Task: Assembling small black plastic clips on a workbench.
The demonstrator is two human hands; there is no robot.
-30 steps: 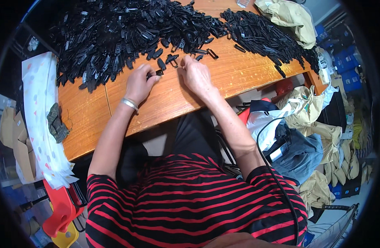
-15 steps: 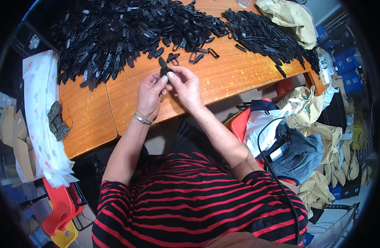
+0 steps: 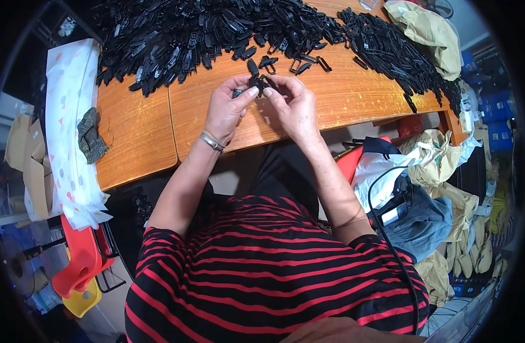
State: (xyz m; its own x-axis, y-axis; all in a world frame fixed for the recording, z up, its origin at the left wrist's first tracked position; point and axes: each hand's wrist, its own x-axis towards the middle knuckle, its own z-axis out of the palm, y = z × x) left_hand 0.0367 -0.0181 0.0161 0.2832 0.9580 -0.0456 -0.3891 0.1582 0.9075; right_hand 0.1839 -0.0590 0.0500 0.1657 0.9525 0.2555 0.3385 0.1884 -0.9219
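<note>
Both my left hand (image 3: 223, 112) and right hand (image 3: 300, 111) pinched black parts (image 3: 258, 84) between fingers (image 3: 252, 92). The desk (image 3: 139, 128) bore a pile (image 3: 185, 40) beyond.

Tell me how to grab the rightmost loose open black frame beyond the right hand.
Pinch the open black frame across its long sides, probably best from above and its right: it looks narrow and flat on the table, with the nearest loose piece to its left.
</note>
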